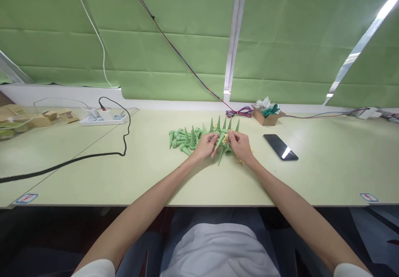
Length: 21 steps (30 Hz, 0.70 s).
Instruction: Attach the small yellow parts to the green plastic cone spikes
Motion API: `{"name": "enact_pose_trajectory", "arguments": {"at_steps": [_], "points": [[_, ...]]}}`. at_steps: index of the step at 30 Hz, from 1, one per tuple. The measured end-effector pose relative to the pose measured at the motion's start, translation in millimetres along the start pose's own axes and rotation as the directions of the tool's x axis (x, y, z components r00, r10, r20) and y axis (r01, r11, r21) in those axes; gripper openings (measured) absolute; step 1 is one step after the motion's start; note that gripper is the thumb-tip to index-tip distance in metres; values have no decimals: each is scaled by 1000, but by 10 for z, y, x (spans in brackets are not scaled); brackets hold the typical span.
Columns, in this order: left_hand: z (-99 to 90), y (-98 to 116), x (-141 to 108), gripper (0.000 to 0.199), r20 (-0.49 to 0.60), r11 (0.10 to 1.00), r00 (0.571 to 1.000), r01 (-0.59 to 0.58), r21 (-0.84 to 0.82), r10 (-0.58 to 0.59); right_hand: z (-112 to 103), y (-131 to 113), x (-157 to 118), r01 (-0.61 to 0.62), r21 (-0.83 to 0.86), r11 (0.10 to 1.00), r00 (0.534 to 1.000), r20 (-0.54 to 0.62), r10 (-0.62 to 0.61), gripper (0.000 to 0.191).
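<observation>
A green plastic cone-shaped spike [220, 139] is held over the table, its point slanting down to the left. My left hand [206, 145] is closed, with thumb and fingers on this spike. At the spike's wide upper end, my right hand [239, 144] is closed in a pinch; what lies inside its fingertips is hidden. Small yellow plastic pieces [240, 161] lie around and partly under my right hand. More green spikes [193, 139] are bunched to the left of my hands, some upright on their caps and others on their sides. Several also stand behind my hands.
A black phone [280, 147] lies to the right. Behind it stands a small cardboard box [266, 117] with clear wrap and green material, beside coiled wires [239, 112]. A power strip [104, 117] and a black cable [93, 155] occupy the left, near cardboard pieces [40, 119].
</observation>
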<state>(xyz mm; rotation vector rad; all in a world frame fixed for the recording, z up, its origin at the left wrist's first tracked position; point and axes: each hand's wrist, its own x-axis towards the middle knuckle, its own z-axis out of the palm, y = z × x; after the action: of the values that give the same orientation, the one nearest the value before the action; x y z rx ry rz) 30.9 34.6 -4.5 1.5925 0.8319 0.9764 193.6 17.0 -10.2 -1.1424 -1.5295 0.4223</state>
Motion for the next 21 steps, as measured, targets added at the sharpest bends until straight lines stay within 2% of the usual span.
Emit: {"name": "enact_pose_trajectory", "arguments": {"at_steps": [2, 3, 5, 8, 11, 14, 21], "points": [[-20, 16, -15, 28, -70, 984, 992, -90, 155, 102, -4, 6, 5, -27, -11, 1000, 1000, -4, 27, 51], [-27, 23, -23, 32, -78, 963, 984, -140, 228, 161, -5, 12, 7, -40, -6, 999, 999, -1, 40, 52], [-31, 28, -36, 39, -44, 911, 965, -229, 344, 260, -4, 25, 10, -59, 14, 998, 998, 16, 59, 53], [-29, 19, -30, 30, -2, 858, 941, -307, 411, 337, -1, 39, 12, -72, 39, 997, 996, 62, 69, 57], [-38, -2, -7, 23, 3, 825, 919, -356, 440, 395, 3, 37, 11, -75, 30, 997, 993, 96, 72, 60], [-55, -9, 4, 25, 3, 776, 900, -378, 504, 436, 2, 24, 10, -42, -19, 999, 994, 100, 44, 62], [-54, 34, -25, 35, -32, 688, 852, -399, 606, 522, -62, 7, 35, -22, -79, 997, 1000, -5, 21, 62]]}}
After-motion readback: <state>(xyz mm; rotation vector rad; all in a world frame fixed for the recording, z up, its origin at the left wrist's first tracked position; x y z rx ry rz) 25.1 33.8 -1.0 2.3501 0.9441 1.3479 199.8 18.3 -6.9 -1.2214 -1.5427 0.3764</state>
